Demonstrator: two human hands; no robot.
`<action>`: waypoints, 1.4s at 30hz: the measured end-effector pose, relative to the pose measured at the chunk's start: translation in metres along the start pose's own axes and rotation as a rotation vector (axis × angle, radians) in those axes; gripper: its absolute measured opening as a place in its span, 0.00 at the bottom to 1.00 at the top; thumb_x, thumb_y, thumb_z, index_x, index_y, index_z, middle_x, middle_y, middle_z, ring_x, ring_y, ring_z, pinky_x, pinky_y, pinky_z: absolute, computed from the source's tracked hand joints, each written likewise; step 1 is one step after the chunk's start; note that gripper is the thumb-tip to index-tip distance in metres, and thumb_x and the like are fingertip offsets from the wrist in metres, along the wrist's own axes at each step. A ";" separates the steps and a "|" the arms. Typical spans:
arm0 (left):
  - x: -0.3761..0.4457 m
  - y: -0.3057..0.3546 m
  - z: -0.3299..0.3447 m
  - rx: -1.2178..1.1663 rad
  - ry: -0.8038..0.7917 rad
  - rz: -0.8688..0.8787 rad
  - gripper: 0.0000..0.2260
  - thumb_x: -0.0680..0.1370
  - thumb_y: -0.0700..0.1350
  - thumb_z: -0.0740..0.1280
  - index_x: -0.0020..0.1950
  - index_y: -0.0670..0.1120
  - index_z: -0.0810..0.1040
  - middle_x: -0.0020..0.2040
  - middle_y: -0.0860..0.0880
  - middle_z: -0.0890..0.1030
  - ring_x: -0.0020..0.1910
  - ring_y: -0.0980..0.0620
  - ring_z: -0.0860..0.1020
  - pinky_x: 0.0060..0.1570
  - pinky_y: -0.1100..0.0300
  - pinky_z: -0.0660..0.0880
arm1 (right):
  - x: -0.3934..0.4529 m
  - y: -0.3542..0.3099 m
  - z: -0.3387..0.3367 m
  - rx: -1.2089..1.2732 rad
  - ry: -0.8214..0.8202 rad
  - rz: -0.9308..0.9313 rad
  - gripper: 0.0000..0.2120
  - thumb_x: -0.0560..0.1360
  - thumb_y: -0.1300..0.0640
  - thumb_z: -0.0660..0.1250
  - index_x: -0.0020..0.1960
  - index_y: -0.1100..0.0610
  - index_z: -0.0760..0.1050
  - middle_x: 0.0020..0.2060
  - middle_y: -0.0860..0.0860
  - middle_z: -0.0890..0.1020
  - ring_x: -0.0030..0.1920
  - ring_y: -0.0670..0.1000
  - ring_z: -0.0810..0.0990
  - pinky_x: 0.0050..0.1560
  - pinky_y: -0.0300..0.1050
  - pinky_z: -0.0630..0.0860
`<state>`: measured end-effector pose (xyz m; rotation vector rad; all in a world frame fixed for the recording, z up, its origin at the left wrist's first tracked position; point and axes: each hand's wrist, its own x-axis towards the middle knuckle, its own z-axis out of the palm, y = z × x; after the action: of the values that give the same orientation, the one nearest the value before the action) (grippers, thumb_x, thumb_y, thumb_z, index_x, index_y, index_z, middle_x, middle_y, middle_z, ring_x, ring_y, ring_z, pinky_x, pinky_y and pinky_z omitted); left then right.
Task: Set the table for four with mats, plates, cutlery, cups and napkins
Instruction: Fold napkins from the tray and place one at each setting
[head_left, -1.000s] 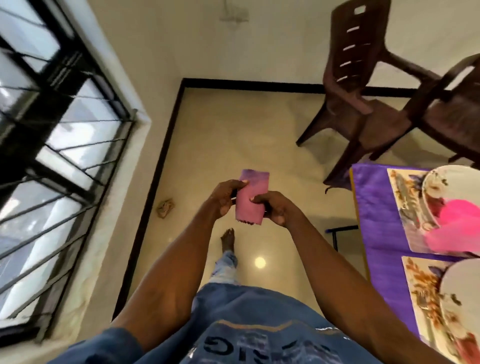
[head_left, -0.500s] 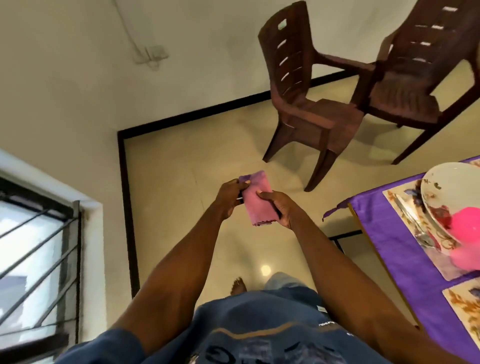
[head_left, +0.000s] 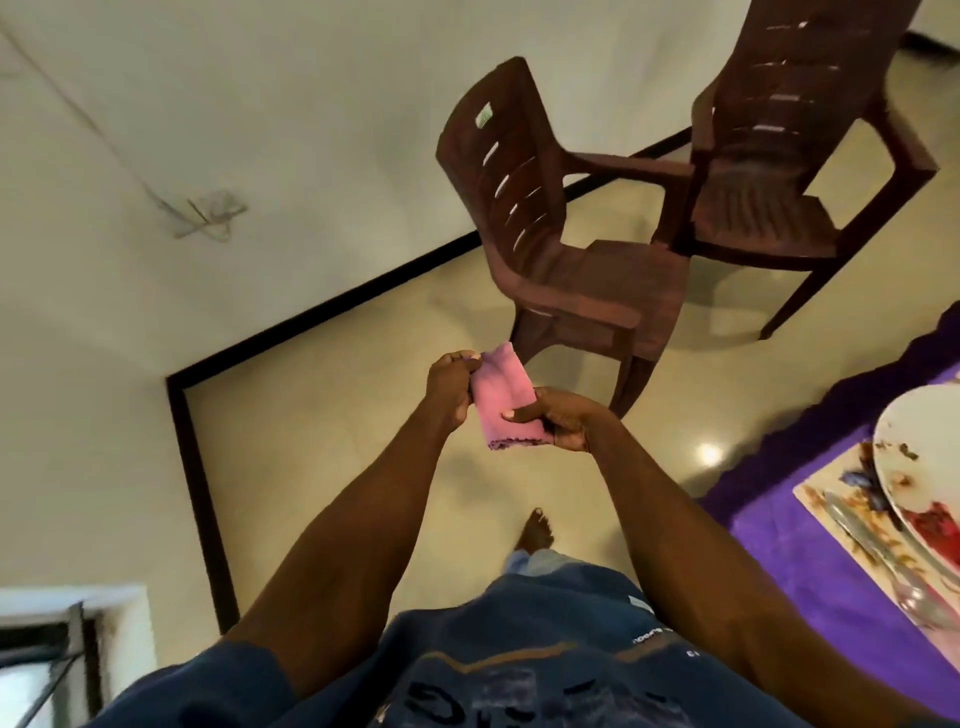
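**Napkin in both hands, a step away from the table**

Nearest the camera, two bare forearms reach out over a dark blue shirt, and a bare foot (head_left: 535, 530) stands on the glossy floor below them. The step in hand looks like the napkin stage: a folded pink napkin (head_left: 503, 400) is held out in front of the body, over the floor and well apart from the table.

The left hand (head_left: 451, 383) pinches the napkin's upper left corner between curled fingertips and thumb. The right hand (head_left: 558, 421) grips the lower right side, its thumb lying across the pink face and its fingers curled behind. Both hands are closed on the cloth; neither is free. The napkin's bottom edge shows a darker scalloped trim.

To the right, the table under a purple cloth (head_left: 810, 561) already carries a patterned mat (head_left: 823, 493), a white plate (head_left: 914, 457) resting on it, and cutlery (head_left: 878, 561) lying on the mat beside the plate. Whether that is a knife and a spoon or something else is hard to say at this edge of the frame.

The next move probably calls for carrying the napkin right and laying it flat at a setting without letting the fold spring open.

Farther off, two brown plastic chairs (head_left: 566, 228) stand near the wall.
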<state>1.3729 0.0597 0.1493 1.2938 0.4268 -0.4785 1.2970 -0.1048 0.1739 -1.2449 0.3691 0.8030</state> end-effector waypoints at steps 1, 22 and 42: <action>0.016 0.013 0.013 0.019 -0.020 -0.003 0.08 0.79 0.32 0.61 0.42 0.40 0.76 0.42 0.42 0.80 0.41 0.47 0.79 0.41 0.57 0.78 | 0.009 -0.018 -0.012 0.000 0.006 -0.011 0.10 0.76 0.65 0.69 0.56 0.66 0.77 0.48 0.61 0.83 0.45 0.57 0.82 0.45 0.46 0.81; 0.174 0.019 0.319 0.971 -0.799 -0.007 0.11 0.78 0.45 0.64 0.35 0.46 0.76 0.30 0.47 0.77 0.26 0.49 0.72 0.26 0.61 0.68 | 0.012 -0.075 -0.199 0.868 1.339 -0.304 0.09 0.78 0.59 0.64 0.56 0.59 0.75 0.50 0.58 0.83 0.47 0.57 0.81 0.51 0.54 0.79; -0.021 -0.133 0.424 1.568 -1.930 0.798 0.13 0.81 0.48 0.59 0.51 0.40 0.78 0.50 0.40 0.82 0.51 0.39 0.78 0.45 0.52 0.72 | -0.128 0.084 -0.153 1.896 2.240 -0.487 0.09 0.71 0.55 0.66 0.47 0.60 0.76 0.41 0.56 0.81 0.42 0.57 0.79 0.40 0.50 0.76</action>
<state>1.2956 -0.3781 0.1484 1.4892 -2.3817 -1.1270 1.1756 -0.2828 0.1523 0.2892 1.7984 -1.5955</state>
